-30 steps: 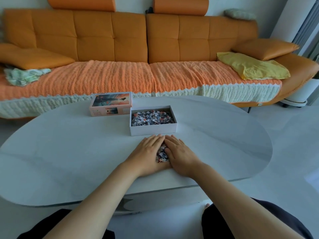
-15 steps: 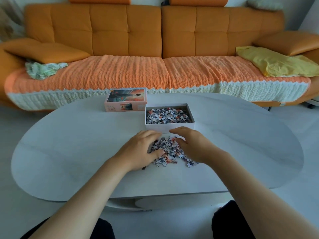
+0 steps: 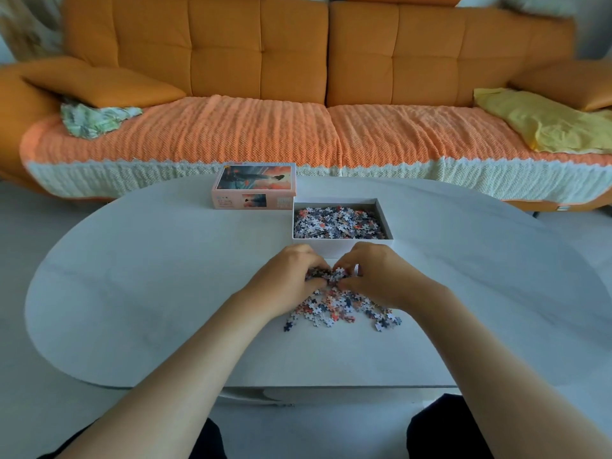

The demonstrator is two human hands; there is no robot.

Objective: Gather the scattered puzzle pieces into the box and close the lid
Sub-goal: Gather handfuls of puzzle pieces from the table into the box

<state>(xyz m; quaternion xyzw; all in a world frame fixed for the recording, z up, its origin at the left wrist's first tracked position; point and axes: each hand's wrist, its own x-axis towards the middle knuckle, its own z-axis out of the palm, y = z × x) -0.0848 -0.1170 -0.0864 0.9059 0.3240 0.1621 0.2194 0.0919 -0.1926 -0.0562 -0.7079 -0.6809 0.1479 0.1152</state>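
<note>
Puzzle pieces (image 3: 341, 306): what's been changed vs a sec ago, and where are they rn? (OP)

Flat palms were swapped for a scoop. A clump is now gripped btwn the curled fingers of left hand (image 3: 288, 276) and right hand (image 3: 381, 276), just in front of the box (image 3: 341, 246). The rest is left loose on the table (image 3: 149, 293) by the wrists, so prob more scoops needed. (reply)

Anything in the way? (OP)

Box's near wall has to be cleared. Lid (image 3: 255, 190) is parked just beside the back-left corner, not yet fitted. (reply)
</note>
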